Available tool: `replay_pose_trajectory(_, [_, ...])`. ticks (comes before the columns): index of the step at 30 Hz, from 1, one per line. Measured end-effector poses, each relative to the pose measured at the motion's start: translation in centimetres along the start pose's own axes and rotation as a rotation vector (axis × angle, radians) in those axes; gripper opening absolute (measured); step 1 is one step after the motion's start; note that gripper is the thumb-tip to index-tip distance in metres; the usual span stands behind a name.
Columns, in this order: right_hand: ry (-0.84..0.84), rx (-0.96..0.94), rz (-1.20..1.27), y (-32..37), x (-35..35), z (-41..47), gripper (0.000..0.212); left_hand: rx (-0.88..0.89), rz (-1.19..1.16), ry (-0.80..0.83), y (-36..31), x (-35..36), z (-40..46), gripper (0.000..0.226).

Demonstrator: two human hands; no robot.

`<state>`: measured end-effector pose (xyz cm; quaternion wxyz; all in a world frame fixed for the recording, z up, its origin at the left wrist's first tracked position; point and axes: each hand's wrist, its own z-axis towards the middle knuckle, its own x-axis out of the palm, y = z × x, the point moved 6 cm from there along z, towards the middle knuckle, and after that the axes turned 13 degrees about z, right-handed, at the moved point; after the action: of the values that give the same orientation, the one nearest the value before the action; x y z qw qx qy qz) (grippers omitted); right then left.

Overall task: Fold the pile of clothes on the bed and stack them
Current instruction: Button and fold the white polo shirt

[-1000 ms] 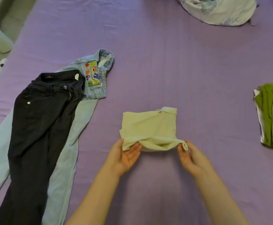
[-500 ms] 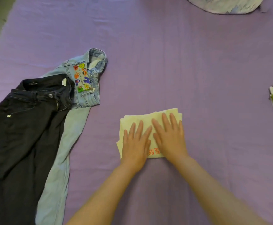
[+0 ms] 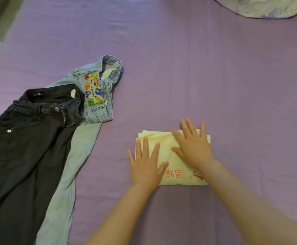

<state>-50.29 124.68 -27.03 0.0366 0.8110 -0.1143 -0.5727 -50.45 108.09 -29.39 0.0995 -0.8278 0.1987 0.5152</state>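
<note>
— Hands first: where do I have them?

— Both hands lie flat on the folded pale-yellow cotton garment with red printed characters [image 3: 176, 154]. My left hand [image 3: 146, 164] rests palm down on its left half, fingers straight and spread, the little finger reaching past the cloth edge onto the sheet. My right hand [image 3: 192, 147] presses the upper right part, fingers straight and fanned toward the far edge. Neither hand curls round anything.

— And the surroundings, biggest thing down?

— I see the bed with its purple sheet [image 3: 197, 76] filling the view. On its left side lies the pair of black denim jeans [image 3: 24, 156], unfolded, waistband toward the far side, spread on top of the pair of light-blue denim jeans with a colourful cartoon patch [image 3: 94, 89], whose waistband shows just beyond and to the right of the black one. A rounded white-and-blue patterned fabric bundle [image 3: 260, 7] sits at the far right edge, well apart from my hands. The yellow garment lies near the middle, apart from both jeans, its red print facing me along the near edge.
</note>
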Motion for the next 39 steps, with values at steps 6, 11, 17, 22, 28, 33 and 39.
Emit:
replay_pose_trajectory(6, [0.356, 0.003, 0.130, -0.4, -0.1, 0.6, 0.081, -0.314, -0.313, 0.099, 2.6, 0.4, -3.4, 0.090])
replay_pose_trajectory(11, [0.341, 0.113, 0.158, -0.6, 0.7, -3.7, 0.076, -0.288, -0.436, 0.095, 1.5, 0.5, -5.4, 0.077])
replay_pose_trajectory(17, [0.218, 0.282, 0.739, -1.6, 1.4, -10.6, 0.060, -0.278, -0.599, 0.150, -1.1, 0.8, -7.5, 0.087])
replay_pose_trajectory(22, [0.092, 0.369, 1.153, -3.1, -0.9, -16.4, 0.059, -0.317, -0.784, 0.160, -3.5, 0.0, -9.0, 0.093])
replay_pose_trajectory(28, [-0.141, 0.443, 1.377, -8.9, -4.4, -21.8, 0.054, -0.294, -1.236, 0.604, -13.4, -0.4, -11.9, 0.079])
replay_pose_trajectory(33, [-0.302, 0.474, 1.360, -17.7, -8.3, -26.0, 0.049, -0.083, -1.542, 0.667, -23.8, -5.5, -12.3, 0.033])
replay_pose_trajectory(39, [-0.448, 0.461, 1.252, -30.3, -13.6, -29.4, 0.065, 0.074, -1.622, 0.481, -35.3, -12.9, -11.0, 0.033])
